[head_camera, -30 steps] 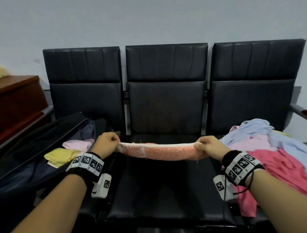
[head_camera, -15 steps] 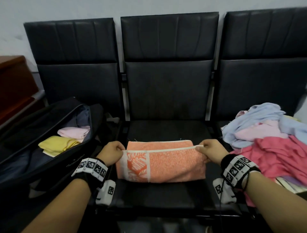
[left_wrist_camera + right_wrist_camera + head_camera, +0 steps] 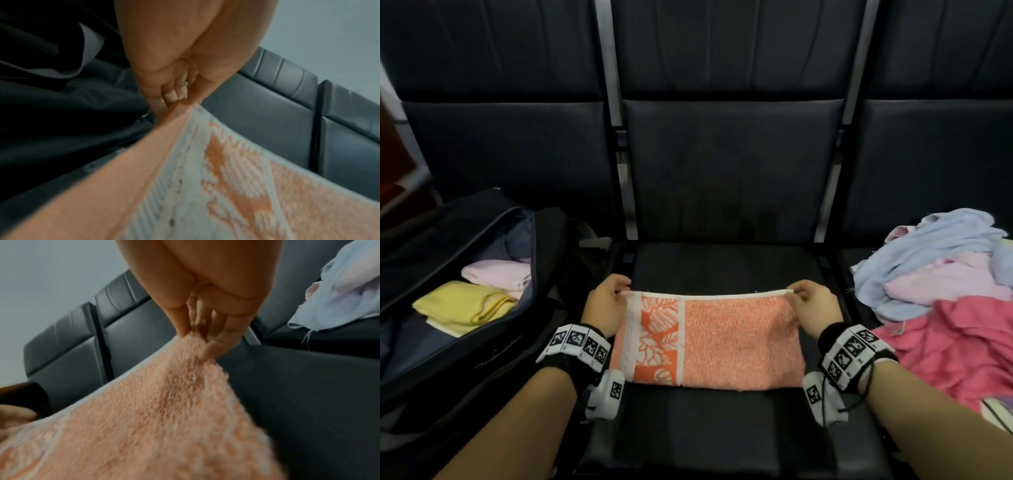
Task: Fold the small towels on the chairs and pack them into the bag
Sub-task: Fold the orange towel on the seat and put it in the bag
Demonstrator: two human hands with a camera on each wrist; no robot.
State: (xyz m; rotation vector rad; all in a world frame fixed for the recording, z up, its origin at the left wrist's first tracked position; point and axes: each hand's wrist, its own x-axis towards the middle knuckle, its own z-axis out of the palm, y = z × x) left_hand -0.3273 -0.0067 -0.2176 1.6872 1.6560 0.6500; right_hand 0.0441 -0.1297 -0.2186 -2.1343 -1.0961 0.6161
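Note:
An orange towel [image 3: 722,339] with a white leaf band lies folded on the middle chair seat [image 3: 722,263]. My left hand [image 3: 607,305] pinches its far left corner, and my right hand [image 3: 811,306] pinches its far right corner. The left wrist view shows the left fingers [image 3: 172,95] curled on the towel [image 3: 226,186] edge. In the right wrist view the right fingers [image 3: 207,337] grip the fluffy towel [image 3: 164,410] corner. An open black bag [image 3: 482,342] sits on the left chair with a folded yellow towel [image 3: 465,305] and a pink one [image 3: 496,274] inside.
A loose pile of unfolded towels [image 3: 945,284], light blue, pale pink and hot pink, covers the right chair. Black backrests [image 3: 722,154] stand behind all seats. A brown wooden cabinet edge [image 3: 390,171] shows at far left.
Both hands lowered the towel from a stretched hold in the air onto the middle seat, the top layer now lying over the lower one. My head tilted down and closer.

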